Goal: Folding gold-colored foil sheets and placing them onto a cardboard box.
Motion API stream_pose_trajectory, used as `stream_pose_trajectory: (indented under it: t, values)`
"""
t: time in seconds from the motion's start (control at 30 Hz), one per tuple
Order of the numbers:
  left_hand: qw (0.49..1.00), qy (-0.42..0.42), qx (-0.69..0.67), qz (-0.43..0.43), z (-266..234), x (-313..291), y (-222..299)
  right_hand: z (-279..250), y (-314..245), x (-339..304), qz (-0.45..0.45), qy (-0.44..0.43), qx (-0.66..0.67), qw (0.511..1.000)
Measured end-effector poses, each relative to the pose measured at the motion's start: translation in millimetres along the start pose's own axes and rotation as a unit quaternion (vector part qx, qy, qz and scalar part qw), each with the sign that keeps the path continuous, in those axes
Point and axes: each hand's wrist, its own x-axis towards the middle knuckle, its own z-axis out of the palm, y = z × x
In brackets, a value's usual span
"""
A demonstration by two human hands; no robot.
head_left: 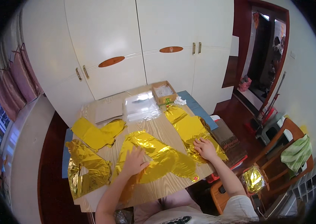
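A flat, shiny gold foil balloon [169, 158] lies across the front middle of the wood-patterned table [154, 128]. My left hand [135, 161] rests on its left part, fingers spread. My right hand [205, 149] lies with outstretched fingers on another flat gold foil balloon [188, 128], which runs along the table's right side. To the left are two more gold foil pieces: a smoother one [90, 132] further back and a crinkled one [87, 164] at the near left edge. Both hands press on the foil without gripping it.
At the table's back stand a cardboard box [168, 100] and clear plastic sleeves [142, 107]. White crumpled tissue [180, 100] sits beside the box. A wooden chair [291, 128] at the right carries a green cloth [296, 153]; a gold package [254, 179] lies on its seat. White cabinets [105, 37] rise behind.
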Motion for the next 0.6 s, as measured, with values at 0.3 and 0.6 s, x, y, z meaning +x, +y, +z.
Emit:
stream_pose_trajectory:
  t: [0.3, 0.6]
  values:
    - [0.964, 0.033, -0.136, 0.224, 33, 110, 123, 3, -3, 6, 0.014, 0.084, 0.035, 0.996]
    - [0.965, 0.048, -0.090, 0.243, 63, 132, 149, -11, 23, 36, 0.156, 0.087, 0.124, 0.976]
